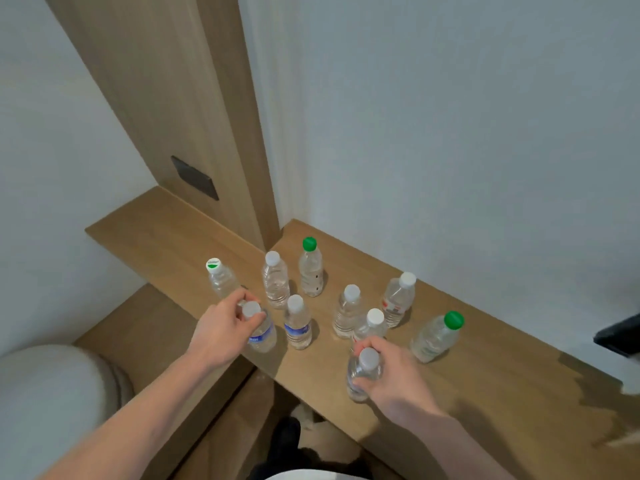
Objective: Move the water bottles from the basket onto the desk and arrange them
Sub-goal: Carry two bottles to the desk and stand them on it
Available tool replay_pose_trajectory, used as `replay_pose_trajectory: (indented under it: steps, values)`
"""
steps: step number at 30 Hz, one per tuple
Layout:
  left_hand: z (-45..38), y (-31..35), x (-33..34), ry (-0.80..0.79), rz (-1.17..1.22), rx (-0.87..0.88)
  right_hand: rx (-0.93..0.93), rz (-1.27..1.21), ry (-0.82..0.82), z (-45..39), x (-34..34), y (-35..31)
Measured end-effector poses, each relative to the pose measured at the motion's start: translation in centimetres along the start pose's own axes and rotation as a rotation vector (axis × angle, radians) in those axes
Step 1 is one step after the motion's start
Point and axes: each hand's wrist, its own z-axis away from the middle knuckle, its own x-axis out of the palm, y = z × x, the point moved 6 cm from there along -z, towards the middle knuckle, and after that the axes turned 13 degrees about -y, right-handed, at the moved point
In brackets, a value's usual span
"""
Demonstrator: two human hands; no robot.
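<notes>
A blue-labelled bottle is gripped by the left hand, a clear bottle by the right hand, other upright bottles crowded just beyond the fingers on the desk.

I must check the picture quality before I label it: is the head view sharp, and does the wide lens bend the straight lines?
Head view: soft overall, bottle labels unreadable; the right hand and its bottle look slightly blurred; the wooden panel leans from wide-angle distortion; light is even, shadows on the desk are faint.
</notes>
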Motion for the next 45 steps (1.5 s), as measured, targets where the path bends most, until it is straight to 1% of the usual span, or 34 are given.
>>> replay_pose_trajectory:
  steps: [3,6,10,13,17,20,23,25,29,33,37,40,42,45]
  values:
    - [-2.9,-1.0,0.1,-0.063,-0.029,0.025,0.007,0.060,-0.010,-2.4,1.6,-1.7]
    - [-5.2,-1.8,0.2,-0.110,-0.055,0.045,-0.050,0.133,0.056,-4.9,3.3,-2.8]
    - [-7.0,-2.3,0.0,-0.140,-0.082,0.090,0.027,0.049,0.112,-7.0,4.8,-3.5]
    - [-7.6,-2.6,-0.4,-0.157,-0.103,0.140,0.058,0.042,0.152,-7.5,5.9,-4.0]
    - [-7.8,-2.8,-1.2,-0.157,-0.233,0.199,0.136,0.060,0.162,-7.7,6.3,-4.0]
    - [-7.4,-2.7,-1.5,-0.200,-0.269,0.190,0.166,0.045,0.174,-7.1,6.2,-4.2]
    - [-6.8,-2.3,-1.8,-0.224,-0.310,0.202,0.176,0.034,0.175,-6.2,6.4,-4.5]
    - [-6.3,-1.6,-2.5,-0.211,-0.337,0.228,0.178,0.050,0.181,-5.9,6.5,-4.9]
    - [-4.2,1.1,-4.0,-0.208,-0.387,0.320,0.146,0.010,0.253,-4.0,5.6,-6.0]
    - [-0.3,6.1,-4.1,-0.224,-0.390,0.477,0.113,-0.078,0.357,0.7,4.1,-5.8]
    - [4.9,11.9,-0.6,-0.282,-0.377,0.655,0.198,-0.181,0.429,8.9,3.0,-2.6]
    - [9.5,16.4,4.3,-0.333,-0.347,0.775,0.312,-0.146,0.491,16.5,2.3,1.3]
    - [12.6,19.2,8.5,-0.380,-0.376,0.839,0.403,-0.195,0.539,22.3,1.8,4.2]
    - [17.3,22.9,15.9,-0.491,-0.456,0.954,0.443,-0.205,0.644,31.6,1.7,8.3]
